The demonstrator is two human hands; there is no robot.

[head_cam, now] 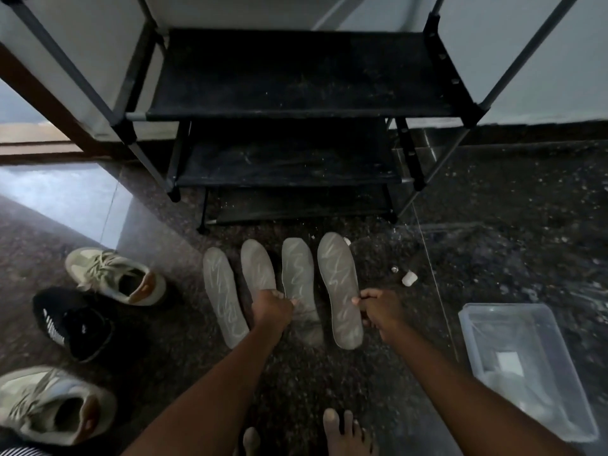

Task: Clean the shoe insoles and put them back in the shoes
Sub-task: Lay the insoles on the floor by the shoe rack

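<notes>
At the left edge, two beige sneakers (115,276) and a black sneaker (70,324) lie with dark openings, their insides unreadable; the lower beige one is cut off. Four grey insoles lie mid-frame on the floor. The left hand (271,309) curls over and hides the second insole's (258,268) heel. The right hand (383,312) pinches the fourth insole's (339,287) edge. At lower right, a clear plastic tub (468,340) holds something pale and indistinct.

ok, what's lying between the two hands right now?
Head view: two grey insoles lie between the left hand and right hand: the third insole from the left, and the rightmost insole, whose edge the right hand pinches.
</notes>
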